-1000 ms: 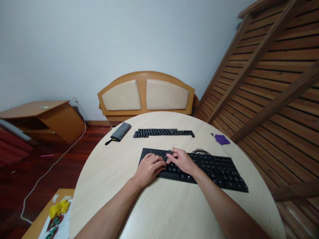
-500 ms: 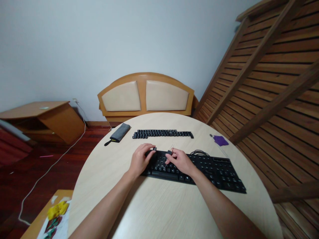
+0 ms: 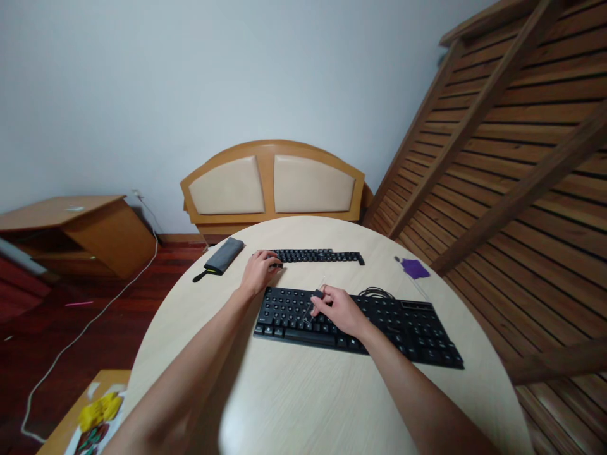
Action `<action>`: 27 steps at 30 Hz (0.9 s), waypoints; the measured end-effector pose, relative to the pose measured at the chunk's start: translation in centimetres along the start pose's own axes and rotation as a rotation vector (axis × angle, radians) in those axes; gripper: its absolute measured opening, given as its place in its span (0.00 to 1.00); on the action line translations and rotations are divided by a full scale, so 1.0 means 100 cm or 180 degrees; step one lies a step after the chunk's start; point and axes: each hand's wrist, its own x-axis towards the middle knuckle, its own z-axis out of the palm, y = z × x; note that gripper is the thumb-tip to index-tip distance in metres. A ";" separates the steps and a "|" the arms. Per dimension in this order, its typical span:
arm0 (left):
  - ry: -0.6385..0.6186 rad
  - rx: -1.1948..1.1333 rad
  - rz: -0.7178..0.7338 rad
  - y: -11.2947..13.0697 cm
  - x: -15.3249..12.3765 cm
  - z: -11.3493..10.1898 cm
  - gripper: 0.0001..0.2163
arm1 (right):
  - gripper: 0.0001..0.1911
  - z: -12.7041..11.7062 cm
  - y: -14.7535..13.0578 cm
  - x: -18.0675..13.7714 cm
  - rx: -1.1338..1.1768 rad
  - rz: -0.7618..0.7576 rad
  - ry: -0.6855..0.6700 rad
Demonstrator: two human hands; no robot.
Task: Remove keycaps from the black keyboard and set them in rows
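The black keyboard point(image 3: 303, 337) lies slightly slanted on the round table, with keycaps still on many of its keys. Above its middle my right hand point(image 3: 339, 309) is closed on a keycap puller point(image 3: 317, 294) with a dark body and thin wire ends. Beyond the keyboard, several loose black keycaps point(image 3: 313, 255) are laid out in rows. My left hand point(image 3: 260, 272) rests at the left end of those rows, fingers curled down on a dark keycap point(image 3: 279, 265); the fingers partly cover the keycaps there.
A grey pouch point(image 3: 225, 254) with a black loop lies at the table's left. On the right are a purple cloth pouch point(image 3: 415, 268) and the coiled cable point(image 3: 376, 292) behind the keyboard. A headboard point(image 3: 272, 183) stands beyond the round table point(image 3: 284, 392); wooden slats point(image 3: 512, 189) lean at right.
My left hand has moved from the keyboard's upper left edge, away from me and left, to the keycap rows. The right hand stays over the keyboard with the puller. The view has shifted slightly.
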 end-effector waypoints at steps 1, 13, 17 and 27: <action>0.0016 0.0036 -0.0015 -0.003 0.000 0.004 0.05 | 0.14 0.000 0.000 0.000 0.0022 0.0002 -0.0006; 0.0059 0.0242 -0.0110 -0.016 0.003 0.023 0.06 | 0.16 0.001 -0.001 0.000 0.0134 0.0003 -0.0003; 0.0062 0.0245 -0.0095 -0.014 0.004 0.024 0.07 | 0.16 0.001 0.000 0.000 0.0186 -0.0016 -0.0008; 0.0103 0.0189 -0.0107 -0.013 0.003 0.027 0.07 | 0.16 0.001 -0.003 -0.001 0.0142 0.0029 0.0011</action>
